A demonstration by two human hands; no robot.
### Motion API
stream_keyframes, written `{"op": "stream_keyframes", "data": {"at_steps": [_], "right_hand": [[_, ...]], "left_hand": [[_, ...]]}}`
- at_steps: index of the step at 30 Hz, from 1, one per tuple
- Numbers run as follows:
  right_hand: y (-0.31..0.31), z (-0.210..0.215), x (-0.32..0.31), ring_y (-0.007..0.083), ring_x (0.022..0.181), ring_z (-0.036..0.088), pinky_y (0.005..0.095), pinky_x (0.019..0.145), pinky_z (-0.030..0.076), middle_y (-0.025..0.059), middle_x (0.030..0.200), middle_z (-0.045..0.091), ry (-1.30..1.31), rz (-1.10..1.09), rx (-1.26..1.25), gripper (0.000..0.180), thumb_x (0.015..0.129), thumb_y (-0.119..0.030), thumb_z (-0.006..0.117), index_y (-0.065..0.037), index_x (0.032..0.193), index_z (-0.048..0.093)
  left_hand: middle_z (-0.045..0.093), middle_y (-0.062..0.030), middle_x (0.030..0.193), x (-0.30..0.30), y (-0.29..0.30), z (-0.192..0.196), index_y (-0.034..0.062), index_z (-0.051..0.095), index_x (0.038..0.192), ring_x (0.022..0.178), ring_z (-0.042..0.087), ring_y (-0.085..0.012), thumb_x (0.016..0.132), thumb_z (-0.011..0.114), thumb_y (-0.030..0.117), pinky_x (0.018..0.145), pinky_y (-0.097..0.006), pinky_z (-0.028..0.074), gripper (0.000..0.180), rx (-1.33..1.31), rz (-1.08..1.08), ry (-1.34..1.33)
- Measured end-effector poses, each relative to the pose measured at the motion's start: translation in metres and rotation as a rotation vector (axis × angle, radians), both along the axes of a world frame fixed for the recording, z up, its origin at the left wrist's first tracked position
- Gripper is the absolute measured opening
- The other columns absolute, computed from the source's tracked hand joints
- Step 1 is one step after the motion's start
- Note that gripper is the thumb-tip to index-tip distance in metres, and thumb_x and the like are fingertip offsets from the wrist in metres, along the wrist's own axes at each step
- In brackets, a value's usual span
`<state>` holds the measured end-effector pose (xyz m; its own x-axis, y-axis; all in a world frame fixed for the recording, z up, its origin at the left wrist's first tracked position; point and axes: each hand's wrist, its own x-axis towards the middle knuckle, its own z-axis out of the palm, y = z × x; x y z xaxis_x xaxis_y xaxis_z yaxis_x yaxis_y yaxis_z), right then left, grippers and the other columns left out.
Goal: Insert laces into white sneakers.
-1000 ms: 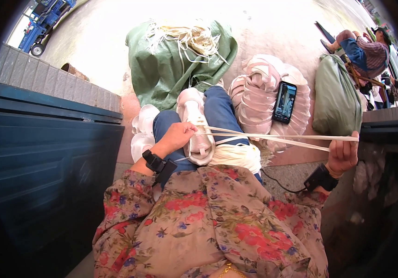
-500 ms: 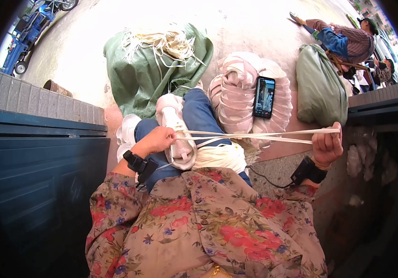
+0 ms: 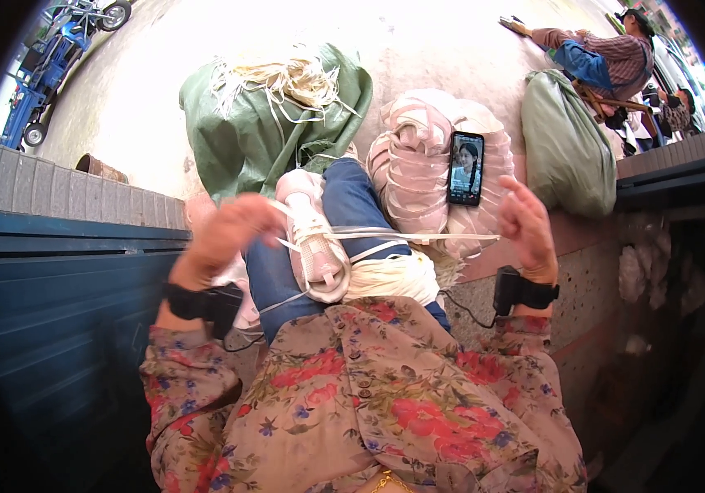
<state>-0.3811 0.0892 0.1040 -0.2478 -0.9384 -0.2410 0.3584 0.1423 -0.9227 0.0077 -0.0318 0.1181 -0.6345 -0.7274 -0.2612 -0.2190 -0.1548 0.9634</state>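
A pale pink shoe (image 3: 320,255) rests sole down across my thighs, with flat cream laces (image 3: 406,236) threaded through it and stretching to the right. Beside the shoe, my left hand (image 3: 233,234) is smeared by motion; its fingertips look pinched on a lace strand that runs to the shoe. My right hand (image 3: 527,226) is raised on the right, index finger lifted and the others loosely bent, just beyond the lace ends and seemingly apart from them. A bundle of cream laces (image 3: 393,278) lies on my lap, right of the shoe.
A green sack (image 3: 237,140) topped with loose laces (image 3: 287,78) stands ahead. Right of it, a phone (image 3: 466,168) leans on wrapped pink shoe bundles (image 3: 418,164). Another green sack (image 3: 564,144) and a seated person (image 3: 615,62) are farther right. A blue cabinet (image 3: 81,304) flanks my left.
My left hand has swung left and up from the shoe. My right hand has moved left and up, its fingers have loosened, and the lace ends now lie farther left. The phone picture has changed.
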Motion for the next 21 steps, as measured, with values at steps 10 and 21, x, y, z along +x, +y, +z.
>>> {"op": "stream_keyframes", "data": {"at_steps": [10, 21], "right_hand": [[-0.012, -0.064, 0.052, 0.0023, 0.048, 0.039, 0.0162, 0.042, 0.032, -0.0038, 0.062, 0.046, 0.151, 0.309, 0.254, 0.024, 0.092, -0.017, 0.042, -0.006, 0.109, 0.054], [-0.025, -0.097, 0.118, 0.0105, 0.064, 0.047, 0.0263, 0.058, 0.04, 0.0014, 0.069, 0.052, 0.493, 0.618, 0.193, 0.022, 0.086, -0.018, 0.049, 0.002, 0.088, 0.058]], "left_hand": [[0.031, 0.0033, 0.059, 0.218, -0.026, 0.046, 0.0051, 0.047, 0.086, 0.053, 0.029, -0.0067, 0.093, 0.041, 0.02, 0.049, -0.021, 0.027, 0.017, 0.0, 0.904, 0.688], [0.056, -0.0028, 0.068, 0.025, 0.021, -0.092, 0.002, 0.055, 0.098, 0.06, 0.054, -0.0093, 0.082, 0.049, 0.007, 0.053, -0.021, 0.045, 0.017, 0.017, 0.317, -0.349]]}}
